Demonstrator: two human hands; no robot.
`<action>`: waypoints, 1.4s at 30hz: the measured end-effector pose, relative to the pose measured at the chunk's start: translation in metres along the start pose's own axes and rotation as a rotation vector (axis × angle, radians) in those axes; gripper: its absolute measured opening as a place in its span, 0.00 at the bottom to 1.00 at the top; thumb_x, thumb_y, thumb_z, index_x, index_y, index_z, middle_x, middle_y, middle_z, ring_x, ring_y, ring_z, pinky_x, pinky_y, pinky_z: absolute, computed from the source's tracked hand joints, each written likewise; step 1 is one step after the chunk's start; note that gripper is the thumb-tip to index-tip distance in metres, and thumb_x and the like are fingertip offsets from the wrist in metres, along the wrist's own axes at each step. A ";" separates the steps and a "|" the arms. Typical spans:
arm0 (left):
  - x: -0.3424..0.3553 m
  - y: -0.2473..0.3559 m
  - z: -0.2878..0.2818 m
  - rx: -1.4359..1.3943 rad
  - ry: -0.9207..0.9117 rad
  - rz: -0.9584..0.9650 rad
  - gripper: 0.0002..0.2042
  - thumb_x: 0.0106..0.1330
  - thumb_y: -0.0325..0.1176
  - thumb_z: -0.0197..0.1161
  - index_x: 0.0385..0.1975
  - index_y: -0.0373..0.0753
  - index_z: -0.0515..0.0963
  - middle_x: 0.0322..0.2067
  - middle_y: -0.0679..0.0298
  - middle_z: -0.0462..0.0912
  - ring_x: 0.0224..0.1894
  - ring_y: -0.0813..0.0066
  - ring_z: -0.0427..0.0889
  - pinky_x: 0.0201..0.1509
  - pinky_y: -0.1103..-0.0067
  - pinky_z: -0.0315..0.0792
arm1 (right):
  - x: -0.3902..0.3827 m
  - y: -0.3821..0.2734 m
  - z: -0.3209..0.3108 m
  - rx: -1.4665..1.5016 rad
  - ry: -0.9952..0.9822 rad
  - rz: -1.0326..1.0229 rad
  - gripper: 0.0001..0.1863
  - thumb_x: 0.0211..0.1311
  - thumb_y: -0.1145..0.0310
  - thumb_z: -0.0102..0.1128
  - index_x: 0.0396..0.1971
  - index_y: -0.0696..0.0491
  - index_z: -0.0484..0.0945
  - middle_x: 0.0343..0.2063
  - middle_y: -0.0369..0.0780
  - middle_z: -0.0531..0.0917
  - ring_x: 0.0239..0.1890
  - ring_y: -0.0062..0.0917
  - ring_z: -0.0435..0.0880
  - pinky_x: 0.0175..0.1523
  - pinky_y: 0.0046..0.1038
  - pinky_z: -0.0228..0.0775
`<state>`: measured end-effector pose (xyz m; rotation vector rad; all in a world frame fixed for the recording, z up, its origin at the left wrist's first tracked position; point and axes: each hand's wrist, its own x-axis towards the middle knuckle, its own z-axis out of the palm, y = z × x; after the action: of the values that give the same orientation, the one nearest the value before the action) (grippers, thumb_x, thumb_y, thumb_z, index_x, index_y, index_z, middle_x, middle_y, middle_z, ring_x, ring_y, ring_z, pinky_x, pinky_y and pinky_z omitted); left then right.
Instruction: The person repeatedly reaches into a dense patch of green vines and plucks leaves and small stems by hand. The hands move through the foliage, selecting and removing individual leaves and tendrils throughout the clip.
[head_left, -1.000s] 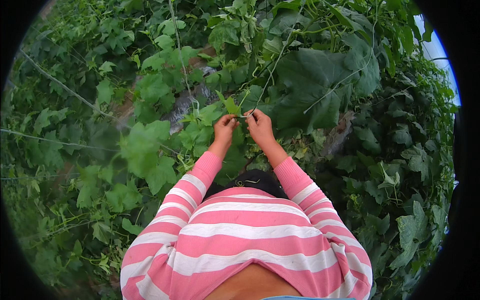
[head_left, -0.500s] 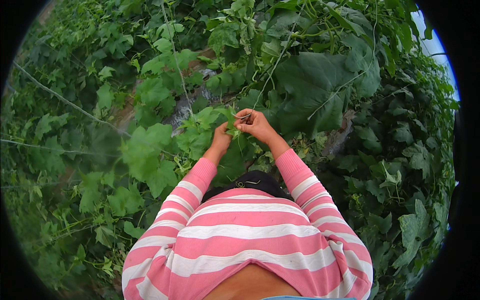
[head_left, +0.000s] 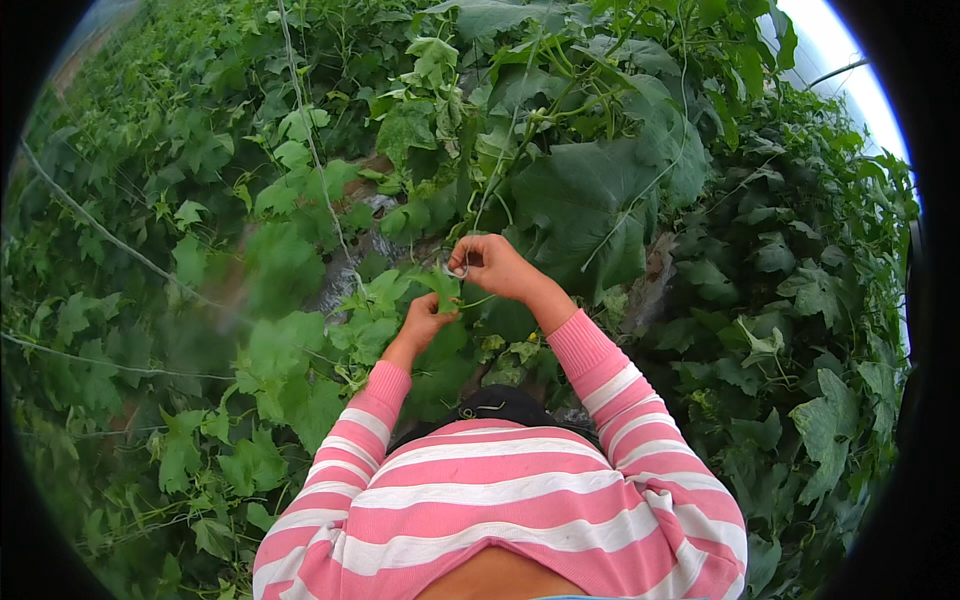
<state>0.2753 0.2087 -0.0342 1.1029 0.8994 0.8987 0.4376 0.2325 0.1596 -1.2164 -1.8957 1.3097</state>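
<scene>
My left hand (head_left: 426, 322) is closed, its fingers pinching the green stem of a leafy vine (head_left: 444, 292) in front of my body. Just above and to the right, my right hand (head_left: 492, 266) pinches the lower end of a thin pale string (head_left: 496, 178) that comes down from above. A short loop of the string shows at the right fingertips. A thin green tendril (head_left: 480, 302) sticks out to the right between the hands. The leaf partly covers the left fingertips.
A second string (head_left: 318, 160) hangs to the left of my hands, and slanting lines (head_left: 100, 232) cross the far left. A large dark leaf (head_left: 585, 205) spreads beyond my right hand. Dense vines stand on both sides, with shiny ground film (head_left: 345, 275) between them.
My hands, close together before, have moved apart: the right is now above the left, with the string still at its fingers. The whole view has shifted a little.
</scene>
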 end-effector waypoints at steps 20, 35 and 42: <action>-0.009 0.006 0.012 -0.295 0.030 -0.028 0.14 0.61 0.22 0.57 0.48 0.34 0.72 0.45 0.65 0.76 0.45 0.76 0.75 0.47 0.78 0.71 | -0.027 0.039 0.033 0.388 -0.014 0.040 0.24 0.56 0.77 0.55 0.54 0.58 0.61 0.41 0.48 0.77 0.39 0.30 0.81 0.42 0.30 0.75; -0.001 0.118 0.152 0.073 -0.418 -0.079 0.13 0.63 0.30 0.58 0.47 0.36 0.72 0.44 0.64 0.77 0.45 0.78 0.75 0.42 0.81 0.72 | -0.025 0.002 -0.241 -0.066 0.580 -0.346 0.24 0.60 0.74 0.53 0.56 0.60 0.62 0.52 0.47 0.72 0.53 0.28 0.72 0.56 0.26 0.65; 0.168 0.277 0.207 0.340 0.543 0.761 0.13 0.60 0.23 0.58 0.45 0.33 0.71 0.42 0.62 0.77 0.45 0.76 0.75 0.44 0.82 0.71 | -0.018 0.004 -0.285 0.035 0.451 -0.472 0.20 0.55 0.77 0.53 0.50 0.64 0.67 0.45 0.48 0.77 0.50 0.32 0.75 0.57 0.29 0.64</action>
<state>0.4880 0.3512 0.2526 1.5728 1.1133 1.7785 0.6777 0.3430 0.2680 -0.8758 -1.6780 0.7416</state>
